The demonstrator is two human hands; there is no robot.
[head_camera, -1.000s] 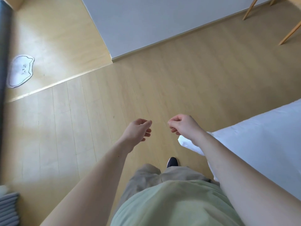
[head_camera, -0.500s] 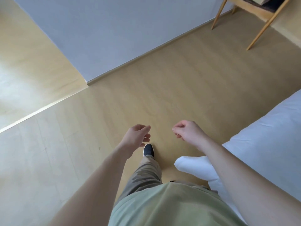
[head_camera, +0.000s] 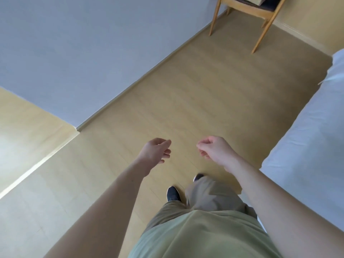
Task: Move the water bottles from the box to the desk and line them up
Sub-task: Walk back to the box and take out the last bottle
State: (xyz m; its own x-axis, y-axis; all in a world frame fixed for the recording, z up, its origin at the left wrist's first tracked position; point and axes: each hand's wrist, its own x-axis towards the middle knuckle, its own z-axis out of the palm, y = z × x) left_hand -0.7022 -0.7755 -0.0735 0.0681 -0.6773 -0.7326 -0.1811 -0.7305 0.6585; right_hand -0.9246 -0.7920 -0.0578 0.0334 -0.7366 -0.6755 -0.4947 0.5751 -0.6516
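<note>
Coming into view ahead, chair; both hands still empty.

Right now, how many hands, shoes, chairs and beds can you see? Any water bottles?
Hands: 2, the left hand and the right hand, both holding nothing
Shoes: 2, one shoe and the other shoe, mostly hidden
Chairs: 1, the wooden chair
Beds: 1, the white bed
Water bottles: 0
Total: 6
</note>
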